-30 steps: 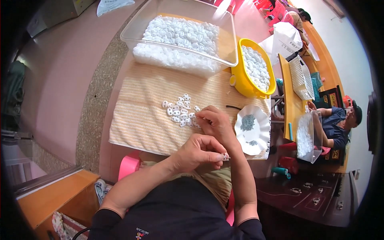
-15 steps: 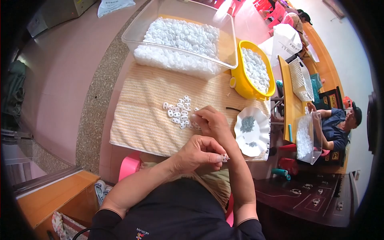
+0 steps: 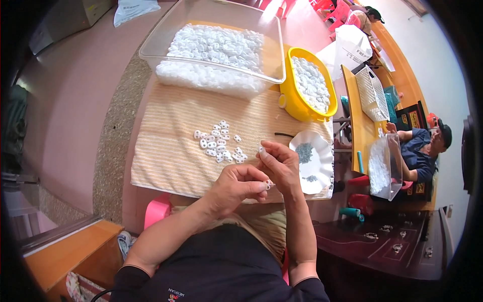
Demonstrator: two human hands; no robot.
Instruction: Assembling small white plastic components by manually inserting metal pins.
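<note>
My left hand [image 3: 235,190] is closed, thumb and forefinger pinching a small white plastic piece with dark holes [image 3: 269,184]. Just beyond it, on the right, my right hand [image 3: 279,163] is closed in a pinch. A small white piece [image 3: 261,149] shows at its fingertips, partly covered by them. Left of my hands, a loose heap of white two-holed plastic pieces [image 3: 220,142] lies on the striped towel [image 3: 166,136]. One such piece [image 3: 237,138] sits apart from the heap. To the right, a white scalloped plate [image 3: 319,166] holds small grey-green bits in two piles.
A clear bin [image 3: 211,65] and a yellow tub [image 3: 288,98], both full of white pieces, stand at the towel's far side. A thin black stick [image 3: 283,134] lies near the plate. At right, a co-worker [image 3: 420,151] sits by another clear bin [image 3: 385,168].
My right hand has drawn back from the heap toward my left hand, uncovering several pieces. My left hand keeps its piece. The whole view has shifted slightly.
</note>
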